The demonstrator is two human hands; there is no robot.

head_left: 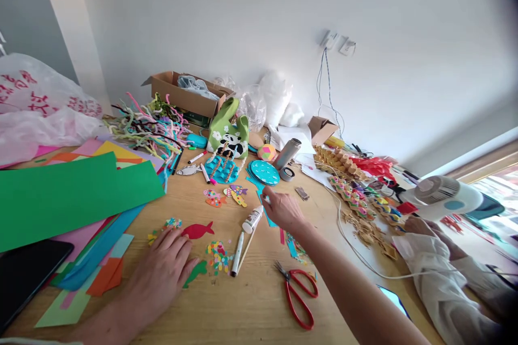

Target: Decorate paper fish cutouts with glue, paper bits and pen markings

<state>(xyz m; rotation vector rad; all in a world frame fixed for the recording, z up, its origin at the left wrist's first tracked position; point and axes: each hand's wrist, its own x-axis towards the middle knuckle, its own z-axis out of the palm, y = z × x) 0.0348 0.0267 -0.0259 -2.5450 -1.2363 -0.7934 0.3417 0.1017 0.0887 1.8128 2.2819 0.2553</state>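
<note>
- Head view: a wooden table [226,312] is seen across the lower part, with crafts and scraps spread over it.
- Green paper sheets [60,194] are stacked on other coloured paper at the left.
- The left hand [168,259] is laid palm down; its grip is relaxed and spread, nothing being clasped. The fingers are placed beside the red paper fish, and the thumb is rested at the green one.
- The right hand [283,210] is stretched forward over a blue paper strip [270,219], its grip curled nearly closed. Whether something small and white is pinched there cannot be told.
- Red-handled scissors [287,276] are left on the table, near the right forearm.
- A white bottle [252,219] is laid just beside the right hand, its nozzle turned toward it.
- A marker [238,255] is set below the bottle.
- The red fish [198,230] is laid flat between left hand and bottle.
- The green fish [197,272] is partly covered by the left thumb.
- Paper dots [219,256] are scattered beside the marker.
</note>
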